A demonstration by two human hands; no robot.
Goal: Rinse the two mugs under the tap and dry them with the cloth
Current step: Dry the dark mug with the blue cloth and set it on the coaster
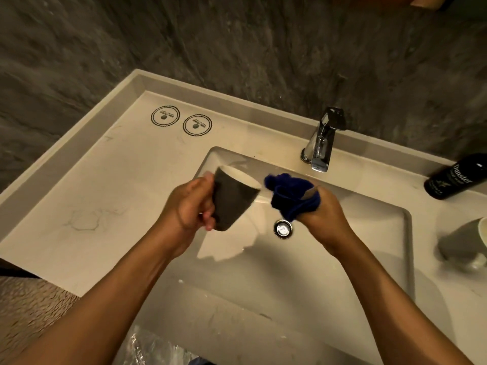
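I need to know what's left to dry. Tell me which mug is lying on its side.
The grey-green mug on the counter right of the sink lies on its side. The dark mug is held in the left hand over the basin.

Dark grey mug point(231, 200), pale interior: held above the basin, tilted with its mouth up and to the right. Blue cloth point(291, 197): bunched, just beside the mug's rim; contact cannot be confirmed. Second grey mug point(463, 239): lying on its side on the counter at the right edge, partly cut off. Tap point(322, 143): chrome, behind the basin.
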